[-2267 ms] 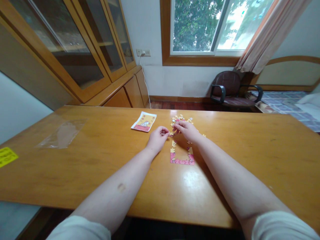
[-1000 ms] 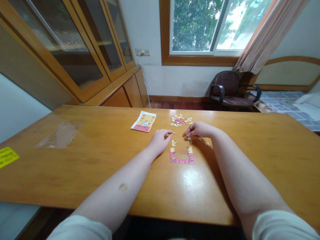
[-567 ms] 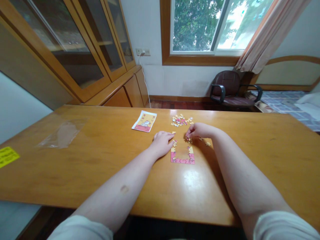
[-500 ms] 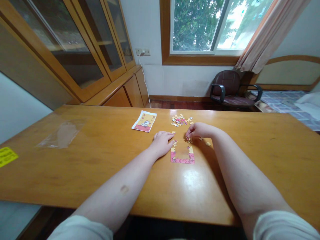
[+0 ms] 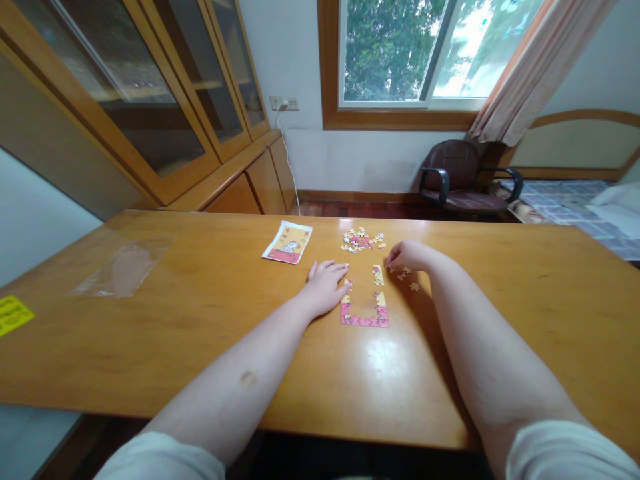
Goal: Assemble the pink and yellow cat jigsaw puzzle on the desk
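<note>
A partly joined puzzle border (image 5: 365,321), pink at the bottom and yellow up the sides, lies on the wooden table. My left hand (image 5: 326,288) rests flat with fingers spread, its fingertips over the border's left side. On the right, a short joined yellow strip (image 5: 379,275) sits above the right side, with a gap between them. My right hand (image 5: 406,257) is just right of that strip, fingers pinched on something I cannot make out. Loose yellow pieces (image 5: 415,287) lie below and beside it. Behind the border is a pile of puzzle pieces (image 5: 361,240).
A picture card (image 5: 289,242) showing a cartoon animal lies left of the pile. Farther left are a clear plastic bag (image 5: 125,268) and a yellow sticker (image 5: 15,315) at the table's edge. A brown chair (image 5: 453,175) stands beyond the table.
My right hand has moved a little right, off the yellow strip, which now shows in full. Loose pieces near its fingers show more clearly. My left hand has stayed in place.
</note>
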The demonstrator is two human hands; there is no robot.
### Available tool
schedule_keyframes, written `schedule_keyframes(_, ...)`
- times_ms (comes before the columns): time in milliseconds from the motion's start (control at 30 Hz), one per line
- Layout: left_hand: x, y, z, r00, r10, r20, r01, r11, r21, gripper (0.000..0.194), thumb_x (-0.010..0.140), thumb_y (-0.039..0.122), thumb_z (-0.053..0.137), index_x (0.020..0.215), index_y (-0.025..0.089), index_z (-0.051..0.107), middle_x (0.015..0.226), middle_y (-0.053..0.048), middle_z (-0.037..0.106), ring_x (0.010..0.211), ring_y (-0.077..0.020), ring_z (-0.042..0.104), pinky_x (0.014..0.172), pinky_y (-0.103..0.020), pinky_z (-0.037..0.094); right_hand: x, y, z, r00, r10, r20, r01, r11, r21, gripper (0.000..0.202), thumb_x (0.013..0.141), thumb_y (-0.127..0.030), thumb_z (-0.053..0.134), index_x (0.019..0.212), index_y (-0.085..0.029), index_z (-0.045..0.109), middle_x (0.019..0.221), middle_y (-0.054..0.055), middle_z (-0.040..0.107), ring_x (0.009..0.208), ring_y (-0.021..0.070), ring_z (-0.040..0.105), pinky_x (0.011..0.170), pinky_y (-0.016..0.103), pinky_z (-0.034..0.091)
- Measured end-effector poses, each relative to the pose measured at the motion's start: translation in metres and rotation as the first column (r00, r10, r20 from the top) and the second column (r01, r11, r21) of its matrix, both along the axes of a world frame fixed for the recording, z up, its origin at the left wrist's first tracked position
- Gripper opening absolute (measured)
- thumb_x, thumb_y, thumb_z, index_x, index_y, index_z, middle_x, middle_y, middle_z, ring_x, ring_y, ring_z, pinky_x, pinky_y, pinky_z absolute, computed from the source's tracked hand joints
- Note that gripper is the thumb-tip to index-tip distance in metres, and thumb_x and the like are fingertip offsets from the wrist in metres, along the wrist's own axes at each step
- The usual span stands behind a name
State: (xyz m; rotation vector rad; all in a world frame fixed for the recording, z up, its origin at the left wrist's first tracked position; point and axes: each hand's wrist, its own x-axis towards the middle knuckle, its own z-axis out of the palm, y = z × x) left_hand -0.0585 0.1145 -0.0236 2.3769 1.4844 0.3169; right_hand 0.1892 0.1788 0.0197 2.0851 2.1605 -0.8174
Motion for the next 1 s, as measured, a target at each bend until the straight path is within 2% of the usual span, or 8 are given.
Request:
schedule_keyframes(133, -0.001, 0.001, 0.001, 0.999, 0.002, 0.046, -0.003, 1.000, 0.021, 0.046, 0.088, 0.042, 0.047, 0.129, 0.023, 0.055, 0.137, -0.004, 0.052, 0.131, -0.0258, 0.037, 0.113, -0.051, 0.020, -0.005, 0.002, -0.001, 0.984, 0.015, 0.176, -0.021, 0.999, 0.030, 0.013, 0.068, -0.021, 0.069, 0.078, -0.017, 0.076, 0.077, 0.007, 0.072, 0.067, 0.0185, 0.065, 0.058, 0.025, 0.045)
schedule_keyframes(300, -0.001, 0.003, 0.002, 0.991, 0.050, 0.123, -0.061, 0.995, 0.082, 0.039, 0.086, 0.035, 0.051, 0.122, 0.021, 0.061, 0.131, -0.006, 0.058, 0.125, -0.0242, 0.044, 0.110, -0.045, 0.029, -0.009, 0.002, -0.001, 0.959, 0.037, 0.279, -0.044, 0.999, 0.017, 0.013, 0.068, -0.022, 0.070, 0.079, -0.018, 0.076, 0.076, 0.007, 0.072, 0.068, 0.0194, 0.066, 0.060, 0.025, 0.047)
schedule_keyframes(533, -0.008, 0.011, 0.002, 0.944, 0.178, 0.279, -0.231, 0.958, 0.171, 0.030, 0.084, 0.023, 0.050, 0.107, 0.018, 0.067, 0.111, -0.006, 0.068, 0.107, -0.0208, 0.057, 0.100, -0.036, 0.041, -0.012, -0.003, 0.007, 0.975, 0.029, 0.219, -0.046, 0.996, 0.071, 0.016, 0.070, -0.022, 0.065, 0.081, -0.017, 0.075, 0.074, 0.007, 0.072, 0.066, 0.0180, 0.065, 0.057, 0.024, 0.045)
schedule_keyframes(600, -0.011, 0.013, 0.002, 0.933, 0.197, 0.300, -0.256, 0.952, 0.171, 0.028, 0.084, 0.023, 0.048, 0.103, 0.018, 0.067, 0.105, -0.005, 0.069, 0.103, -0.0204, 0.059, 0.098, -0.035, 0.043, -0.016, -0.006, 0.010, 0.982, 0.064, 0.176, -0.079, 0.994, 0.081, 0.016, 0.068, -0.022, 0.066, 0.081, -0.018, 0.074, 0.074, 0.006, 0.072, 0.065, 0.0171, 0.064, 0.055, 0.023, 0.044)
schedule_keyframes(667, -0.012, 0.013, 0.003, 0.933, 0.202, 0.296, -0.258, 0.953, 0.161, 0.026, 0.084, 0.023, 0.047, 0.100, 0.019, 0.068, 0.103, -0.005, 0.069, 0.101, -0.0205, 0.059, 0.096, -0.035, 0.044, -0.022, -0.011, 0.012, 0.981, 0.126, 0.147, -0.131, 0.991, 0.025, 0.015, 0.065, -0.022, 0.068, 0.078, -0.018, 0.074, 0.071, 0.005, 0.071, 0.063, 0.0171, 0.063, 0.053, 0.023, 0.043)
schedule_keyframes(800, -0.009, 0.008, 0.007, 0.960, 0.143, 0.239, -0.177, 0.975, 0.131, 0.025, 0.086, 0.024, 0.047, 0.099, 0.021, 0.068, 0.102, -0.004, 0.069, 0.101, -0.0206, 0.058, 0.094, -0.035, 0.044, -0.034, -0.023, 0.019, 0.957, 0.261, 0.129, -0.249, 0.963, -0.104, 0.013, 0.059, -0.025, 0.074, 0.071, -0.021, 0.074, 0.070, 0.004, 0.070, 0.064, 0.0187, 0.062, 0.054, 0.025, 0.042)
schedule_keyframes(900, -0.005, 0.002, 0.011, 0.978, -0.022, 0.207, -0.004, 0.992, 0.125, 0.024, 0.087, 0.025, 0.049, 0.101, 0.023, 0.068, 0.105, -0.003, 0.069, 0.104, -0.0191, 0.057, 0.096, -0.034, 0.042, -0.034, -0.032, 0.035, 0.950, 0.282, 0.136, -0.279, 0.959, -0.044, 0.019, 0.059, -0.022, 0.074, 0.078, -0.023, 0.075, 0.075, 0.004, 0.070, 0.066, 0.0186, 0.061, 0.056, 0.026, 0.042)
schedule_keyframes(1000, 0.002, -0.007, 0.018, 0.968, -0.204, 0.143, 0.185, 0.973, 0.138, 0.023, 0.088, 0.027, 0.049, 0.100, 0.024, 0.069, 0.104, -0.003, 0.069, 0.105, -0.0191, 0.056, 0.098, -0.035, 0.040, -0.027, -0.043, 0.057, 0.962, 0.265, 0.066, -0.269, 0.960, 0.076, 0.027, 0.064, -0.026, 0.071, 0.091, -0.024, 0.074, 0.078, 0.003, 0.069, 0.063, 0.0163, 0.059, 0.055, 0.026, 0.040)
